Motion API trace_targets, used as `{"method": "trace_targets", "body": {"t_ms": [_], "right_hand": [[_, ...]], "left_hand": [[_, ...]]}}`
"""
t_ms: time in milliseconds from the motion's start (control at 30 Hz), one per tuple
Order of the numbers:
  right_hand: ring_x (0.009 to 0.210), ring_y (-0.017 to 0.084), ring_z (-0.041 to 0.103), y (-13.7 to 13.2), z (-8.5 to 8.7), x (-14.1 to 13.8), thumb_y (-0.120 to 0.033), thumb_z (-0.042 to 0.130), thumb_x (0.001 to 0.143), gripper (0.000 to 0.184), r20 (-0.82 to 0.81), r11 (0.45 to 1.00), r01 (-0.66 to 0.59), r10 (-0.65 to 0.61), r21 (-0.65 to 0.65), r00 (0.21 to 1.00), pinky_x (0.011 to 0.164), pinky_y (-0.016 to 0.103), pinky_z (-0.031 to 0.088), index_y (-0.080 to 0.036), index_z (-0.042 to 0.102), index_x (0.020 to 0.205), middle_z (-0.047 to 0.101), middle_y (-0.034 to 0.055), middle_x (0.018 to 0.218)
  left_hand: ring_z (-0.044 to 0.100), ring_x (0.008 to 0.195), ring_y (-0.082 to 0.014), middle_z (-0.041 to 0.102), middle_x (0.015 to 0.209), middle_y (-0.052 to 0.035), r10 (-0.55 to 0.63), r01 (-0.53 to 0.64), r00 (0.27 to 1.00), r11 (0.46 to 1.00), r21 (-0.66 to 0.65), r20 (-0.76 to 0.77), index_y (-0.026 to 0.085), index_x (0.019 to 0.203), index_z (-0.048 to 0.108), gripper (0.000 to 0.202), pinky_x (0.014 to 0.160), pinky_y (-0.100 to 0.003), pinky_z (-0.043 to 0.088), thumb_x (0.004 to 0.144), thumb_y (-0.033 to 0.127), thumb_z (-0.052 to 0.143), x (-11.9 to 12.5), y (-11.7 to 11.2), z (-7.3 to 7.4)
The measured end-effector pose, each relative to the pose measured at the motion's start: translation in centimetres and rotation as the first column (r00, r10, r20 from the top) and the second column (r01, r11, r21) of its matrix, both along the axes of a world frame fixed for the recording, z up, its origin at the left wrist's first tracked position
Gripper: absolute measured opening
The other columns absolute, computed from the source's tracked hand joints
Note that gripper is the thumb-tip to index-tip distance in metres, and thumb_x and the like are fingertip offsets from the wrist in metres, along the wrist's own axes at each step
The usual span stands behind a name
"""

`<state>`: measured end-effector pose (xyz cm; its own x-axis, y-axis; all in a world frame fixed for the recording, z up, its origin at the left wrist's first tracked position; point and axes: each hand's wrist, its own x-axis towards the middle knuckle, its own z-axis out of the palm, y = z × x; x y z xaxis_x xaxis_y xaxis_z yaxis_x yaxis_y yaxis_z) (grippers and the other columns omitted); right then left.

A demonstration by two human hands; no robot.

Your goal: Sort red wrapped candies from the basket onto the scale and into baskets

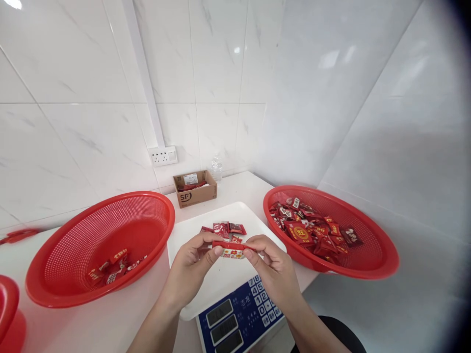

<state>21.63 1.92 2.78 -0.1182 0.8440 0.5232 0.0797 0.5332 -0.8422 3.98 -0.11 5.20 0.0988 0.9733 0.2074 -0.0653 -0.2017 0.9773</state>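
Between both hands is a small red and white pouch (232,251) with a floral print, pinched at its two ends. My left hand (196,264) grips the left end with thumb and fingers. The right end sits in the pinch of my right hand (270,262). Beneath the hands lies the white tray (209,289) of a weighing scale, and several red wrapped packets (221,229) rest on it just beyond the pouch. The scale's blue keypad and display panel (239,316) shows below, partly covered by my right hand.
A red plastic basket (121,208) on the left holds a few packets. Another red basket (375,255) on the right holds many red packets. Behind stand a cardboard box (197,196) with red packets inside and a clear plastic bottle (217,167). A wall socket (163,156) is above.
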Motion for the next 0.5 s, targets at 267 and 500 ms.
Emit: {"method": "trace_targets", "body": {"t_ms": [267,500], "right_hand": [[0.07,0.016,0.056,-0.09,0.28,-0.09,-0.037,0.057,0.083,0.018,-0.033,0.985,-0.05,0.045,-0.163,0.998,0.066,0.029,0.046,-0.021,0.061,0.077,0.062,0.0027,0.076],[0.061,0.012,0.051,0.0,0.5,-0.24,-0.044,0.06,0.078,0.026,-0.128,0.929,-0.131,0.092,-0.345,0.987,0.059,0.025,0.042,-0.019,0.058,0.07,0.058,-0.0013,0.065]], "left_hand": [[0.055,0.071,-0.0156,0.063,0.075,-0.0026,0.039,-0.039,0.999,0.999,0.007,-0.017,0.018,0.083,0.065,0.024,0.067,-0.027,0.045,0.081,0.042,0.061,0.13,0.03,0.34],[0.05,0.064,-0.0125,0.057,0.066,0.0015,0.047,-0.049,0.998,0.998,-0.035,-0.041,0.017,0.074,0.059,0.029,0.061,-0.023,0.041,0.082,0.045,0.058,0.05,-0.03,0.12]]}}
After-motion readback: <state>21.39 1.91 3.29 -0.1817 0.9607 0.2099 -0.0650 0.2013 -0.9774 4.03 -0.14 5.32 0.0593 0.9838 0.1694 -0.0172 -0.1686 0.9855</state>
